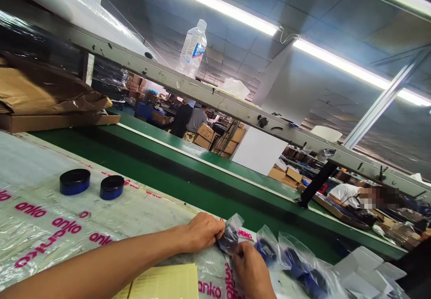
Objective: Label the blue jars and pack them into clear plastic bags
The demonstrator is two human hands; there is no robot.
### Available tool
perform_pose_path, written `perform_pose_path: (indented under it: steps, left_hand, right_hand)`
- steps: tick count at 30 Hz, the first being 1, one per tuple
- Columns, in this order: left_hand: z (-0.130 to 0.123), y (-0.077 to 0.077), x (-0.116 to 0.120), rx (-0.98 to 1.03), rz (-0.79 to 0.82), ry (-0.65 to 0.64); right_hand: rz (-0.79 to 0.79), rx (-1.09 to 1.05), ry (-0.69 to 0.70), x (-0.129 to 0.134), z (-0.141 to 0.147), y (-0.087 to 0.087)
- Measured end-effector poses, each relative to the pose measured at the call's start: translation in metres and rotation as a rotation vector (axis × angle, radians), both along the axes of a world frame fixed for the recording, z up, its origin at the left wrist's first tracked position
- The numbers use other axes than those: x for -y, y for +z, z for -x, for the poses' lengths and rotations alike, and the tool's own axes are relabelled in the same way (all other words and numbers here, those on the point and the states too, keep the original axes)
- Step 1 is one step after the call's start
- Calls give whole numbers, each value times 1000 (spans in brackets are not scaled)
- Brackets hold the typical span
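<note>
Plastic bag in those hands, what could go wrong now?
The bag might slip from the left hand and right hand onto the nearby green belt. The water bottle up high could tip and fall. The blue rolls might roll away if bumped.

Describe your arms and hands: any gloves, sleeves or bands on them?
The left hand and right hand are bare, with no gloves. The left forearm is bare too, with no sleeve, watch or band showing. The right forearm is mostly out of view.

blue parts [266,250] in clear bags [289,249]; pink-lettered plastic sheet [67,227]; green belt [188,169]
</note>
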State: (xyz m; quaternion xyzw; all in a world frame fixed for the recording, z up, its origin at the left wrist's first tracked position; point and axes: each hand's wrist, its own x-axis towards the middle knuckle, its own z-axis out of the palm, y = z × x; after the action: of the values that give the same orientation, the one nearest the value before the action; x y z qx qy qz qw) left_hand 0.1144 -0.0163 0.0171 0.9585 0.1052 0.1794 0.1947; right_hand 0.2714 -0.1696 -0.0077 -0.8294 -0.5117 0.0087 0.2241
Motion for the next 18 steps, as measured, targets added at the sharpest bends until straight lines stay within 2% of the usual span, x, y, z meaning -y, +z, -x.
perform_pose_path:
  steps: [4,8,11,13,18]
  left_hand:
    - [0,2,3,15,85,8]
    - [-7,12,0,70,239,73]
    - [-15,23,0,120,346,105]
    - [-17,29,2,155,387,133]
    - [-14,35,9,234,478,164]
  right_hand:
    - [-36,-103,41,5,7,13]
    - [-71,-346,105,4,-6,46]
    - [-159,-472,74,5,-18,66]
    - [-208,-496,36,7,-22,70]
    - [-292,-433,-45,19,-20,63]
